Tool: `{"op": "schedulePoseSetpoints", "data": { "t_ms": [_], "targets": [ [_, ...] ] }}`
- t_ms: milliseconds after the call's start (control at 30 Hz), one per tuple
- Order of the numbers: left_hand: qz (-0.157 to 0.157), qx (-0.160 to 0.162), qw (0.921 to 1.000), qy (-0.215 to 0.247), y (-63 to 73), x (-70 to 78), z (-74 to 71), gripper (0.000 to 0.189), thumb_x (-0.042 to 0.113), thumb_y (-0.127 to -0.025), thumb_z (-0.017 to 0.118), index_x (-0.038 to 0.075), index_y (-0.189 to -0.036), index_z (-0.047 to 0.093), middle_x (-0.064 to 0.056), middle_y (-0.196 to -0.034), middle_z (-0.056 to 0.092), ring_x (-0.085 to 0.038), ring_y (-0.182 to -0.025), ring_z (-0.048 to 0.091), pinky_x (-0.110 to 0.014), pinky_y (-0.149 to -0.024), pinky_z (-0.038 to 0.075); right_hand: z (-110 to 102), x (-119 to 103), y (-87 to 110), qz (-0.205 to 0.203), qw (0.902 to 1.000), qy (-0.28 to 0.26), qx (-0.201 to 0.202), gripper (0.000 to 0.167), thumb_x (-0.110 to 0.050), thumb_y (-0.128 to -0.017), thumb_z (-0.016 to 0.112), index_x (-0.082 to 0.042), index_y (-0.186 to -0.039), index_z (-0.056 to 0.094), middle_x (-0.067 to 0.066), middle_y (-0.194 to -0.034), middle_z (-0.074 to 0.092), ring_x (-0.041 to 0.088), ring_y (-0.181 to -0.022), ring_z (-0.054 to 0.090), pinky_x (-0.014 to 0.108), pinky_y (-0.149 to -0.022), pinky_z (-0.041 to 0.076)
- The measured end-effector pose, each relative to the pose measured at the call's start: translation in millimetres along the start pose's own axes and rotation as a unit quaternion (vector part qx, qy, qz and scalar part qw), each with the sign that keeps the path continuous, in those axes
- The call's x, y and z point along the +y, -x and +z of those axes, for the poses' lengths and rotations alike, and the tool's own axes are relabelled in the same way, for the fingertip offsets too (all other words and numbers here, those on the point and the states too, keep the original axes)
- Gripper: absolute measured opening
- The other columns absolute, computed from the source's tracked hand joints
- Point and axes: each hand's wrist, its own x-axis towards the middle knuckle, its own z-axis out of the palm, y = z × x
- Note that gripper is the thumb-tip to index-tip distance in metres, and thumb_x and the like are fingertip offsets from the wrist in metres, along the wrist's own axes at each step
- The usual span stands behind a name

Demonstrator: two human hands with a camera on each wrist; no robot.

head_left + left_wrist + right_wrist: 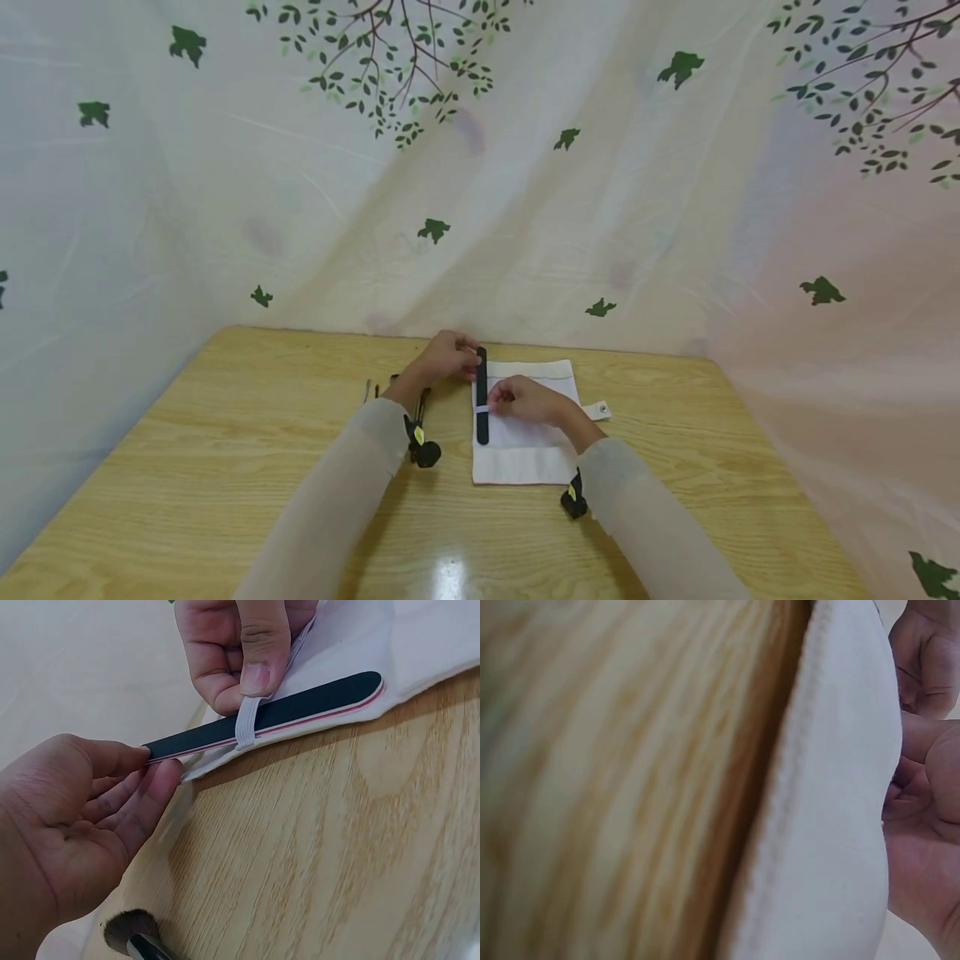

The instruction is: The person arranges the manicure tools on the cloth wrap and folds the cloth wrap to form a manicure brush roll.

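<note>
A black nail file (315,699) with a pink-and-white edge lies along the left side of a white cloth roll (525,467). A white elastic loop (246,724) passes around the file near its middle. My left hand (75,810) pinches the file's far end between thumb and fingers. With thumb and finger, my right hand (528,400) pinches the elastic beside the file. In the right wrist view the cloth (832,787) hides the file, and the right hand (930,825) shows only in part.
A dark-bristled brush (133,930) lies on the wooden table (225,467) left of the cloth. Other slim tools (367,390) lie near it, partly behind the left arm. A snap strap (597,411) sticks out from the cloth's right side. A printed curtain (525,208) hangs behind.
</note>
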Motion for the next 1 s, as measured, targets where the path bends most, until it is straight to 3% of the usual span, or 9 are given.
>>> {"op": "schedulePoseSetpoints", "data": {
  "t_ms": [700,1000],
  "targets": [
    [-0.017,-0.032,0.9989,0.031,2.9,-7.0,-2.4,0.035,-0.005,-0.095,0.065,-0.012,-0.128,0.059,-0.023,-0.114,0.066,-0.025,-0.084,0.071,-0.036,-0.078,0.061,-0.8,-2.4,1.1,-0.008,1.0000,0.002,-0.002,0.010,0.001,-0.099,0.058,-0.002,-0.101,0.068,0.001,-0.093,0.065,0.014,-0.086,0.055,0.028,-0.081,0.044],
    [-0.026,-0.035,0.9984,0.036,5.3,-4.0,-1.4,0.028,-0.009,-0.093,0.066,-0.011,-0.120,0.062,-0.022,-0.113,0.065,-0.029,-0.089,0.071,-0.038,-0.082,0.060,-0.1,-1.1,1.1,-0.015,0.9999,0.003,-0.001,0.010,0.001,-0.099,0.058,-0.002,-0.100,0.068,0.000,-0.093,0.065,0.014,-0.086,0.054,0.028,-0.081,0.044]
  ]
}}
